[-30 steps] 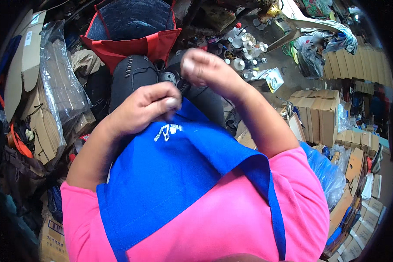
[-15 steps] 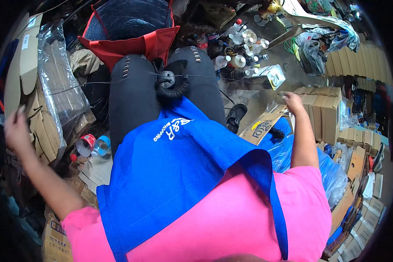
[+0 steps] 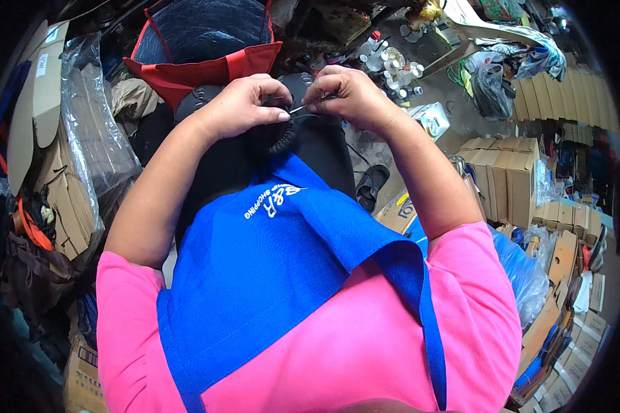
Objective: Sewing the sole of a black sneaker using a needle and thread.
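A black piece with a ridged, curved edge (image 3: 282, 140), shoe-like in shape, sits between my knees. Over it, my left hand (image 3: 248, 107) is closed, fingers curled and thumb pressed inward; whatever it pinches is hidden. Close by on the right, my right hand (image 3: 350, 100) pinches a thin, pale, needle-like tool (image 3: 297, 109) whose tip points toward the left thumb. A fine thread runs below the right fingers. The two hands are a short gap apart, and they cover part of the black piece.
A red bag with silvery lining (image 3: 203, 31) stands open beyond my knees. Several bottles (image 3: 393, 65) are at the far right. Cardboard boxes (image 3: 503, 172) are stacked to the right; plastic-wrapped cardboard (image 3: 93, 110) leans at the left. A dark sandal (image 3: 372, 184) lies beside my right leg.
Both hands have come in from far out at either side to meet over the black piece between my knees. The dark thread stretched wide between them no longer spans the view.
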{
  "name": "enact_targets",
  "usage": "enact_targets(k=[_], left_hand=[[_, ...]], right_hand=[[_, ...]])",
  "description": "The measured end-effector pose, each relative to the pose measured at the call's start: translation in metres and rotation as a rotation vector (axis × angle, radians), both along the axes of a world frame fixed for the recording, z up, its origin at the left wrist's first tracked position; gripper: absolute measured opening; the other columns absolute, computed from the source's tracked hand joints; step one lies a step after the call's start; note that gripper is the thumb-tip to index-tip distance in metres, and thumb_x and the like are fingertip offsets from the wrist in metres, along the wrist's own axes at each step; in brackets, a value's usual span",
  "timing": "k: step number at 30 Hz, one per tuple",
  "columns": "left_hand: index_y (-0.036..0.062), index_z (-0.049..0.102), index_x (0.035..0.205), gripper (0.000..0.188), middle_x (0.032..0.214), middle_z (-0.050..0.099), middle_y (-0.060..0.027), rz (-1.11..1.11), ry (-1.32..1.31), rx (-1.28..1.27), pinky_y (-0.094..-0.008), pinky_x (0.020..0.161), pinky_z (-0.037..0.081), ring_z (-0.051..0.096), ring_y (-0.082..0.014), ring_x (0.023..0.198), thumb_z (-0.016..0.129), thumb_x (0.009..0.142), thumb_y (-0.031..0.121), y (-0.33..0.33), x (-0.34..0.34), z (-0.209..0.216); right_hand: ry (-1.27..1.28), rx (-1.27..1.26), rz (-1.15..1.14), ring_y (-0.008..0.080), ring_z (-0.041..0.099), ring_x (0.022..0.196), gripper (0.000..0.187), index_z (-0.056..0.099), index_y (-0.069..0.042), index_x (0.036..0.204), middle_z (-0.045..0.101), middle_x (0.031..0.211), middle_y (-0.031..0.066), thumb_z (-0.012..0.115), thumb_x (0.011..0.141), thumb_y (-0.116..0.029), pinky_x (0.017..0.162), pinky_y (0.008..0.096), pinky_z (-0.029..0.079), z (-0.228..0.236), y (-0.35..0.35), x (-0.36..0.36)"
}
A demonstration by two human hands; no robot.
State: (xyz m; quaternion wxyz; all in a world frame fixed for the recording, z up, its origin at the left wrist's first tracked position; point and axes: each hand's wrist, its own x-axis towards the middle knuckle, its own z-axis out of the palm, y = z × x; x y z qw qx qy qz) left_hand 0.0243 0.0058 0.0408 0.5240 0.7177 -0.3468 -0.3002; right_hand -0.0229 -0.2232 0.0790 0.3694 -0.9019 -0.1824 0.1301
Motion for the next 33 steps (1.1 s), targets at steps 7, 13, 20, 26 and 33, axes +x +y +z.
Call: enact_targets(k=[7, 13, 20, 26, 33], left_hand=[[0.0028, 0.068, 0.089, 0.014, 0.092, 0.055, -0.0043, -0.010, -0.090, 0.004, -0.0267, 0.083, 0.043, 0.055, -0.0157, 0.088, 0.070, 0.076, 0.009, -0.005, 0.003, -0.003], [0.0021, 0.069, 0.092, 0.017, 0.090, 0.056, -0.0042, -0.079, 0.086, -0.017, -0.0274, 0.084, 0.043, 0.055, -0.0149, 0.089, 0.069, 0.077, 0.010, -0.006, 0.008, -0.008], [0.0010, 0.066, 0.111, 0.033, 0.092, 0.061, -0.0066, -0.192, 0.242, 0.027, -0.0290, 0.087, 0.043, 0.057, -0.0168, 0.092, 0.065, 0.081, 0.013, 0.003, 0.010, -0.008], [0.0023, 0.062, 0.119, 0.037, 0.097, 0.062, -0.0090, -0.277, 0.195, 0.087, -0.0298, 0.091, 0.041, 0.057, -0.0189, 0.096, 0.062, 0.082, 0.011, 0.000, 0.012, -0.004], [0.0057, 0.064, 0.115, 0.035, 0.096, 0.059, -0.0093, -0.346, -0.002, 0.207, -0.0311, 0.089, 0.043, 0.058, -0.0212, 0.092, 0.060, 0.080, 0.005, -0.007, 0.014, 0.006]], right_hand=[[0.054, -0.027, 0.075, 0.0164, 0.059, 0.085, 0.013, 0.070, -0.008, 0.087, 0.059, 0.085, 0.0040, 0.072, 0.074, -0.008, 0.075, 0.0292, 0.048, -0.001, -0.003, 0.003], [0.069, 0.139, -0.017, 0.0142, 0.059, 0.079, 0.014, 0.071, -0.009, 0.089, 0.059, 0.081, 0.0022, 0.073, 0.074, -0.008, 0.073, 0.0279, 0.048, -0.023, -0.001, -0.016], [-0.041, 0.106, -0.203, 0.0191, 0.064, 0.078, 0.024, 0.073, -0.018, 0.094, 0.061, 0.082, 0.0052, 0.071, 0.073, -0.007, 0.069, 0.0297, 0.051, -0.022, 0.011, -0.051], [-0.185, -0.147, -0.067, 0.0295, 0.061, 0.078, 0.022, 0.071, -0.018, 0.094, 0.060, 0.082, 0.0091, 0.068, 0.074, -0.011, 0.071, 0.0390, 0.050, -0.003, 0.013, -0.046], [-0.332, -0.506, 0.288, 0.0317, 0.060, 0.082, 0.015, 0.069, -0.009, 0.085, 0.056, 0.081, 0.0111, 0.056, 0.078, -0.011, 0.070, 0.0403, 0.048, 0.025, 0.026, -0.021]])
